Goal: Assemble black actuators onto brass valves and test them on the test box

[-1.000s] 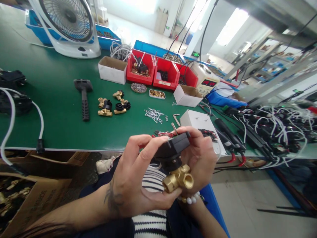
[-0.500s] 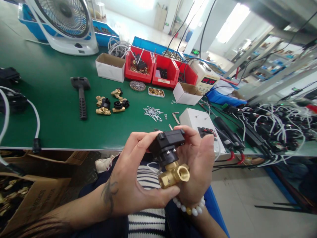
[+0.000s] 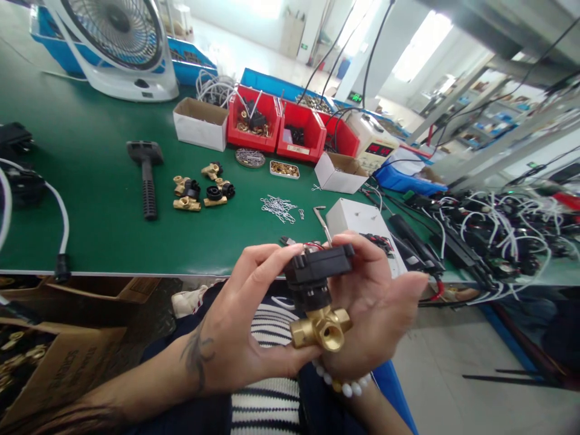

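Observation:
Over my lap, in front of the bench edge, both hands hold a brass valve with a black actuator (image 3: 319, 272) on top. My left hand (image 3: 254, 314) grips it from the left, fingertips on the black housing and thumb under the brass body. From the right, my right hand (image 3: 371, 296) has its fingers behind the housing, while its thumb stands out away from the part. One threaded port of the brass body faces me. Red wire shows above the housing. Beyond my hands lie a pile of metal clips (image 3: 278, 208) and a hex key (image 3: 322, 222).
Several brass valve bodies (image 3: 186, 205) and a black hammer-shaped tool (image 3: 147, 180) lie on the green bench (image 3: 104, 241). Red bins (image 3: 301, 148), white boxes (image 3: 199, 130) and a fan (image 3: 129, 87) stand behind. A grey box (image 3: 357, 214) and tangled cables (image 3: 507, 241) fill the right side.
The valve has turned in my hands, so its open port now points more towards me. It has shifted slightly right, and my right thumb has swung outward.

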The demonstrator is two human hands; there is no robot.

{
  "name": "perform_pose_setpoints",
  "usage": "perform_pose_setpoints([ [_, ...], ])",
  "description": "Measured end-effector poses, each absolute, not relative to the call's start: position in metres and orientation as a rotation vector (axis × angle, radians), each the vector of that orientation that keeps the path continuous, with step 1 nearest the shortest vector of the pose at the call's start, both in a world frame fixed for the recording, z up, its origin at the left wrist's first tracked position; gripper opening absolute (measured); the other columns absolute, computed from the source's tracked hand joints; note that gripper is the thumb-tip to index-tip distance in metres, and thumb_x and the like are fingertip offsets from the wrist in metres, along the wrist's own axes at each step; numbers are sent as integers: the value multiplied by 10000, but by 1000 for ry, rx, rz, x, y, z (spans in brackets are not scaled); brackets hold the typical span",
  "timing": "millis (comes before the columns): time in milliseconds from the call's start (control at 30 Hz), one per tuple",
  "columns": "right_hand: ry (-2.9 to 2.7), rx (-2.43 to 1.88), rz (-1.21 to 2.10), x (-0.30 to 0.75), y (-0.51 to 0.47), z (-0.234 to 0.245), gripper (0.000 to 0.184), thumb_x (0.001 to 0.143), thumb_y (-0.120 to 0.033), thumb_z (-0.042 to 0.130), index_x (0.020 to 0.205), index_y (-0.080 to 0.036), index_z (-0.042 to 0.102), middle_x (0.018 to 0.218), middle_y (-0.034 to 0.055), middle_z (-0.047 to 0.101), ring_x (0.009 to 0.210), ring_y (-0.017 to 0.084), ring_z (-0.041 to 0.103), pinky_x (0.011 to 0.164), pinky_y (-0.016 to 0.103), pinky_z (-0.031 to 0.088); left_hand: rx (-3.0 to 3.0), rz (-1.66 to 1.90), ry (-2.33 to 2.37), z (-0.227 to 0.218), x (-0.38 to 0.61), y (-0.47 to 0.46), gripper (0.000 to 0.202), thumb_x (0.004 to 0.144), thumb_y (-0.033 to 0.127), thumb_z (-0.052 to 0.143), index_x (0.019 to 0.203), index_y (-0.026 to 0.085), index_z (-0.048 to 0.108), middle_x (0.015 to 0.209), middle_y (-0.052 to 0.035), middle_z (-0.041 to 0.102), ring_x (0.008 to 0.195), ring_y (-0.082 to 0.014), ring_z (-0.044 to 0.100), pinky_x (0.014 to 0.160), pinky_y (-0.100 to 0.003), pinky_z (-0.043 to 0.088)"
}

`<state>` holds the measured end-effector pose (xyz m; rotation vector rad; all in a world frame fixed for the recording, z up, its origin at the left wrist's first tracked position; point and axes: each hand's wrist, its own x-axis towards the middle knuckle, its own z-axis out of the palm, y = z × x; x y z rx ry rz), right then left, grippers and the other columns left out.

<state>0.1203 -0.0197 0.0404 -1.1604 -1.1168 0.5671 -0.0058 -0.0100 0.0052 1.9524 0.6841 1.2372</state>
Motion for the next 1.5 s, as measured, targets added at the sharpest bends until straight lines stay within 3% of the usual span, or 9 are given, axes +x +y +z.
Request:
perform_pose_setpoints([
  [133,-925,-969,621,120,-20,41,502,999,-536,235,927,-244,636,982,80,509,906,250,568,824,449,513,2050,1276,708,7,-5,-11,829,795,286,742,1485,251,284,1353,-86,412,1279,-221,450,1081,-347,489],
  [333,-1000,-1035,577,119,-21,46,529,967,-604,201,927,-251,593,994,96,495,917,275,560,811,455,529,2211,1391,773,10,-4,-12,803,796,289,730,1470,211,299,1272,-100,459,1216,-231,500,1040,-351,521],
  [500,-967,-1043,614,122,-19,54,437,935,-601,373,821,-250,606,894,86,506,864,271,564,811,448,532,2207,1405,839,14,0,-19,804,755,290,739,1441,261,321,1223,-98,474,1141,-269,552,949,-413,584],
  [633,-894,-1038,763,123,-15,45,498,972,-564,264,813,-241,608,853,86,522,771,251,573,725,428,542,2148,1407,919,17,6,-23,795,741,290,740,1421,275,327,1169,-87,476,1069,-263,580,895,-411,609],
  [767,-1071,-1151,684,134,4,26,537,988,-598,187,951,-242,587,884,93,567,865,248,612,802,410,528,2057,1320,958,5,5,-8,756,742,329,744,1389,233,365,1162,-72,473,1052,-222,582,887,-379,606],
  [967,-1396,-1631,254,178,79,8,254,941,-323,526,1127,-151,549,1077,115,598,996,196,595,856,313,494,1702,1068,1254,-35,-8,31,664,765,413,695,1328,163,448,1106,-64,485,1008,-224,599,896,-451,576],
  [1133,-1674,-2071,358,186,132,-15,55,838,-149,679,881,-145,644,963,117,660,913,219,624,867,340,472,1631,1025,1291,-46,-15,40,682,766,473,670,1333,164,450,1104,-65,494,1028,-229,583,910,-450,557],
  [1367,-1800,-2228,458,182,149,-33,115,864,-118,679,764,-140,628,890,36,673,907,191,630,873,370,484,1663,1047,1272,-50,-14,40,716,754,455,680,1359,176,419,1145,-75,493,1024,-233,599,918,-454,558],
  [1500,-1769,-2141,436,185,143,-28,125,866,-62,603,794,-154,647,889,87,684,951,229,631,886,365,462,1703,1046,1284,-52,-13,38,735,757,444,682,1383,165,416,1163,-84,497,1046,-240,581,954,-469,537],
])
